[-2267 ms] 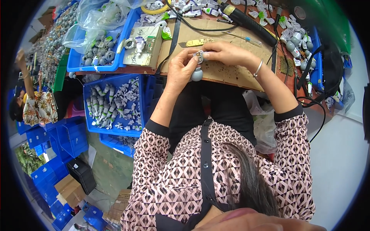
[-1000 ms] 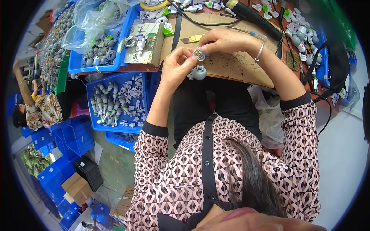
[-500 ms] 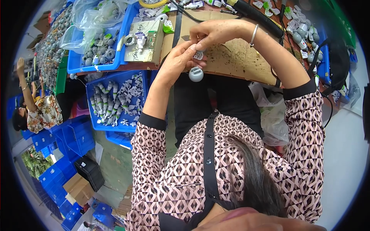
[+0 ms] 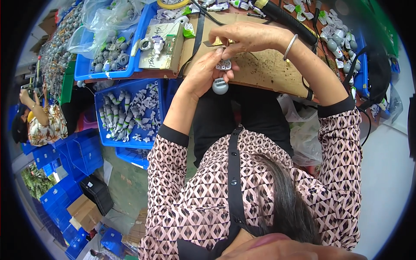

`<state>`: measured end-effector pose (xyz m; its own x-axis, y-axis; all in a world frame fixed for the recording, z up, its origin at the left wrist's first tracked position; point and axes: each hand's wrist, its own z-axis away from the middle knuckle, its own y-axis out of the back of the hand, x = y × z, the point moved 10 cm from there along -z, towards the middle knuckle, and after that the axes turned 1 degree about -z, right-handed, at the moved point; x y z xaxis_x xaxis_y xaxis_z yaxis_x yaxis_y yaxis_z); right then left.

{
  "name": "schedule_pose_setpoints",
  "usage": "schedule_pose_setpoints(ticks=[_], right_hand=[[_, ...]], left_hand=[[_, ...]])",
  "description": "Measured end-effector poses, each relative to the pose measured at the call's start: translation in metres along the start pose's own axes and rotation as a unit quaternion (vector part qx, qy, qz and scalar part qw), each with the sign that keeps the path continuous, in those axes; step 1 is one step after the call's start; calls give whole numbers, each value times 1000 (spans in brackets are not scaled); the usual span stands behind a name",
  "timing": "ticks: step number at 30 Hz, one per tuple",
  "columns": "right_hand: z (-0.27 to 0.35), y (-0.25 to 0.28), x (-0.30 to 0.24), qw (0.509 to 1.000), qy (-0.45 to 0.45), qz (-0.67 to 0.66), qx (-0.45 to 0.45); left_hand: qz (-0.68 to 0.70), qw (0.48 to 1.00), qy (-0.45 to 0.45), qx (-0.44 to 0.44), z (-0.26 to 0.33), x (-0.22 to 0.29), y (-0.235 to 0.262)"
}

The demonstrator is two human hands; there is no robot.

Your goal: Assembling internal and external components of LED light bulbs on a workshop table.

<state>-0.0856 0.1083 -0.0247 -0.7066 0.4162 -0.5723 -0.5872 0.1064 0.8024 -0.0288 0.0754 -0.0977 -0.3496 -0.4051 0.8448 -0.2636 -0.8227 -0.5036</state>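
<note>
My left hand is closed around a small white plastic piece with little openings in its face, above the near edge of the worktable. Just below the fingers hangs a grey ball-shaped part with a slot in its top; how it joins the white piece cannot be made out. From the right, my right hand arches over, its thumb and fingertips pinched at the top of the white piece. What those fingertips hold is too small to name. A dark flat strip shows beside the right fingers.
Brown cardboard with dark specks covers the tabletop. At left stand a box-like block, a blue bin of grey balls, and a lower blue tray of white-and-green parts. A black tube lies behind. Another person sits far left.
My right hand has lifted slightly and its fingers have spread more over the piece. The white piece has turned, showing its openings. The other person's arm has come down.
</note>
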Motion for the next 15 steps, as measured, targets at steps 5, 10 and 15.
schedule_pose_setpoints(ticks=[5,10,15], right_hand=[[12,17,-5,977,32,167,131],[85,69,24,860,-63,299,408],[114,72,78,827,-231,341,384]], left_hand=[[26,999,-21,3,-4,0,2],[62,996,-48,37,-1,-2,18],[54,996,-54,54,-1,-3,19]])
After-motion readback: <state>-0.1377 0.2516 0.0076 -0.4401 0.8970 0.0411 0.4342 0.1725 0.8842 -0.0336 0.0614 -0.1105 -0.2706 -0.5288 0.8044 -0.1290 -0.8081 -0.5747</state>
